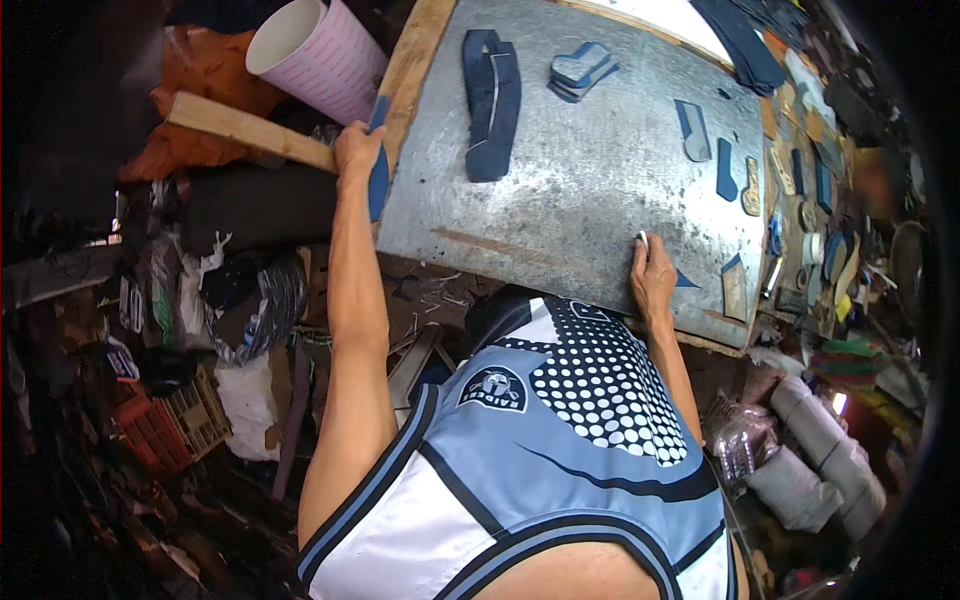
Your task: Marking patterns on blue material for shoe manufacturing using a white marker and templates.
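Note:
At the left edge of the metal-topped table (560,190), my left hand (357,150) is closed on a dark blue cut piece (379,183), which hangs along the wooden border. Near the front edge, my right hand (653,275) pinches a small white stick that looks like chalk (642,238). A small blue scrap (685,279) lies just right of that hand. Farther back on the metal are a long folded dark blue strip (490,110) and a small stack of blue-grey cut pieces (582,70).
Several shaped pieces, among them a blue one (726,170) and a brown pattern (734,288), lie along the table's right side. A wooden bar (250,130) juts out at left beside a pink-white roll (325,60). Grey rolls (825,450) stand at lower right.

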Motion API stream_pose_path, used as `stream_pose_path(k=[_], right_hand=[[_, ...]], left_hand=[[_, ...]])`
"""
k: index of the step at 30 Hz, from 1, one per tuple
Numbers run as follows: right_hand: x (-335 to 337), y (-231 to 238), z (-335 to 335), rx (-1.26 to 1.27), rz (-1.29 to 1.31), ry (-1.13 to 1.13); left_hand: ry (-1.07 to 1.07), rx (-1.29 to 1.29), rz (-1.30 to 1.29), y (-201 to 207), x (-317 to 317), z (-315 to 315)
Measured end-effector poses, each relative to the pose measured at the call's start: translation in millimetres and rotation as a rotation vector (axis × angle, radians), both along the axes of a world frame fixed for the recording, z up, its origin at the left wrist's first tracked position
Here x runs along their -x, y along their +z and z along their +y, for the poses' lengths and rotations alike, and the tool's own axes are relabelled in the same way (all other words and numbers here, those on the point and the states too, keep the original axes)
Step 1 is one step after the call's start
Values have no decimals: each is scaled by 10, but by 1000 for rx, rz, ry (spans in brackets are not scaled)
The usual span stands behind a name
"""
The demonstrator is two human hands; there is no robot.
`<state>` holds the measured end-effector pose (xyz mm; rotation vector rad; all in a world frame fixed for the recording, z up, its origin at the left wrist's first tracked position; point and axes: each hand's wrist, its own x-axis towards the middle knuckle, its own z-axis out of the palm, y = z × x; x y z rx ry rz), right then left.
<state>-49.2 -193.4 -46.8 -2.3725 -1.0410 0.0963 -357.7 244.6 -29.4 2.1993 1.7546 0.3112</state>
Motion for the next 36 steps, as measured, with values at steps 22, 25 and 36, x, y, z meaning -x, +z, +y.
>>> stream_pose_path(k=[22,25,36], right_hand=[[287,401,977,122,229,273],[376,407,1216,284,83,425],[-65,303,791,-63,563,44]], left_hand=[[-461,-116,190,180,-1151,-1564],[-501,-170,209,235,-1210,-1620],[-520,-118,156,282,-1181,-1621]])
